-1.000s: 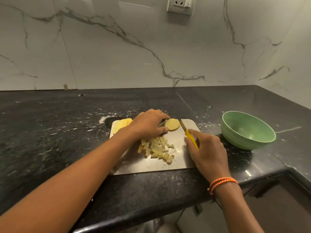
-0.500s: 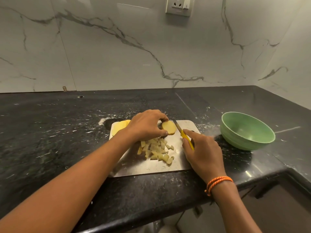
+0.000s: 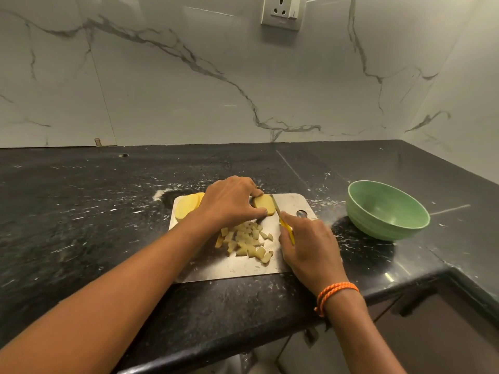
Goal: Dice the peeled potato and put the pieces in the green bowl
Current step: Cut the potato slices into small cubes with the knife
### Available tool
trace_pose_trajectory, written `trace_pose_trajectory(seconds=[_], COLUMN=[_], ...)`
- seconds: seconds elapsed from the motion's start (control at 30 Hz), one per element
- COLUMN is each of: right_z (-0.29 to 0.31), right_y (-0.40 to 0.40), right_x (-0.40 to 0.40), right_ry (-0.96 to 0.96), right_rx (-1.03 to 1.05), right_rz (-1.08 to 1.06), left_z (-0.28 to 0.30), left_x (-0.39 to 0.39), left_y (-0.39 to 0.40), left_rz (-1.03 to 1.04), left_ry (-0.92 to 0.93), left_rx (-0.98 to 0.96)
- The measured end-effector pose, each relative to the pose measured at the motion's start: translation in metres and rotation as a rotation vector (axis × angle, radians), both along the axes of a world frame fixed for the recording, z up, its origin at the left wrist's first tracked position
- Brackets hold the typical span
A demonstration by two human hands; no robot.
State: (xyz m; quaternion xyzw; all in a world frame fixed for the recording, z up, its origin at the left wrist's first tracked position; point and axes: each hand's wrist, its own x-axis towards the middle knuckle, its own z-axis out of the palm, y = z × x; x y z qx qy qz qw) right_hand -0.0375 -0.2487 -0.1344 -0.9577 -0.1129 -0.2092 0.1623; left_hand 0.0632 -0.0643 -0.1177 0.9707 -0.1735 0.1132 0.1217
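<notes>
White veined marble wall [image 3: 189,90] with socket [image 3: 282,12] above black counter [image 3: 81,211].

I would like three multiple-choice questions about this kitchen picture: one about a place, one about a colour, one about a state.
1. Where does the green bowl stand?
A. right of the cutting board
B. on the board
C. left of the board

2. What colour is the knife handle?
A. red
B. yellow
C. black

3. What is in the bowl?
A. diced potato
B. water
C. nothing visible

Answers:
1 A: it stands on the counter, right of the board.
2 B: yellow shows in the right hand.
3 C: the diced pieces lie on the board; the left hand holds a potato slice.
</notes>
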Motion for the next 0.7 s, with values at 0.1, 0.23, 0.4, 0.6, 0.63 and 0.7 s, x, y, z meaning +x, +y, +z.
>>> trace_pose_trajectory(seconds=[0.1, 0.23, 0.4, 0.6, 0.63, 0.7], right_z=[-0.004, -0.005, 0.002, 0.003, 0.003, 0.003], right_y=[-0.005, -0.01, -0.005, 0.012, 0.013, 0.012], right_x=[-0.022, -0.042, -0.036, 0.002, 0.007, 0.013], right_ry=[-0.036, -0.027, -0.17, -0.12, -0.086, -0.02], right_rx=[0.027, 0.106, 0.19, 0.062, 0.029, -0.013], right_rz=[0.001, -0.005, -0.043, -0.033, -0.026, -0.009], left_z=[-0.001, 0.0, 0.001, 0.001, 0.0, 0.0], left_x=[0.001, 0.001, 0.003, 0.003, 0.003, 0.004], left_y=[0.001, 0.002, 0.004, 0.003, 0.003, 0.003], left_rz=[0.025, 0.028, 0.04, 0.04, 0.041, 0.051], left_ry=[-0.019, 0.006, 0.025, 0.026, 0.024, 0.014], left_rx=[0.008, -0.023, -0.035, -0.051, -0.048, -0.037])
